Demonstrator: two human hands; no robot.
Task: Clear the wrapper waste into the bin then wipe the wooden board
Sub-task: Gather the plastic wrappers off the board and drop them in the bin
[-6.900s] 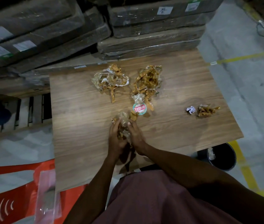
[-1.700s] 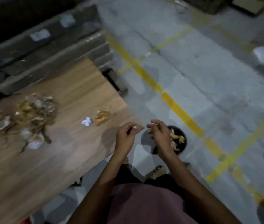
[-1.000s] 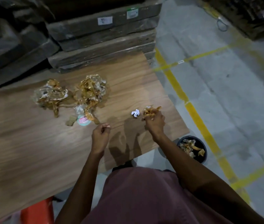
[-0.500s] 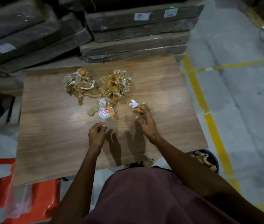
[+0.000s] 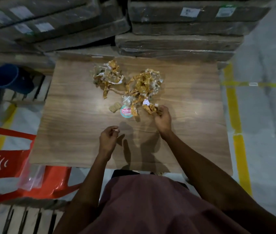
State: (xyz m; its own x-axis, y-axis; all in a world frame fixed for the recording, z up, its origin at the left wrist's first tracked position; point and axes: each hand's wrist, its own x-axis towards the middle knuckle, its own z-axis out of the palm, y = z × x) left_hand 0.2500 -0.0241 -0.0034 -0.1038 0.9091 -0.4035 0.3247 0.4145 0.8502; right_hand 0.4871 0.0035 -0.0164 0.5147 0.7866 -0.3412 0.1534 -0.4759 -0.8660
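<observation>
A wooden board (image 5: 76, 132) with a brown grain pattern lies flat as a low table on a grey concrete floor (image 5: 265, 115) marked with yellow lines (image 5: 235, 105). Behind its far edge rise stacks of flat wrapped packages (image 5: 181, 31) bearing small white labels. To the left stand a blue bucket (image 5: 7, 78) and, nearer, a red plastic chair (image 5: 15, 166) with a clear plastic bag (image 5: 31, 176) resting on it. Wooden slats (image 5: 15, 220) show at the lower left corner.

Wrapper waste sits on the far half of the board in two crumpled heaps of gold and clear film: a left heap (image 5: 107, 76) and a larger right heap (image 5: 145, 83), with loose strips trailing toward the person. Just in front of the right heap lie a round red-and-green label (image 5: 125, 112) and a small tan scrap (image 5: 114, 107) beside it.

The right hand (image 5: 162, 118) reaches onto the board, its fingers (image 5: 161, 110) curled and pinching a small gold wrapper clump (image 5: 150, 108), which touches a tiny white crumpled scrap (image 5: 146, 102) at the near edge of the right heap. The left hand (image 5: 107, 138) hovers over bare board nearer the person, well apart from the heaps, fingers drawn loosely together with thumb meeting fingertips; whether it holds anything small I cannot tell. The bin is out of view.
</observation>
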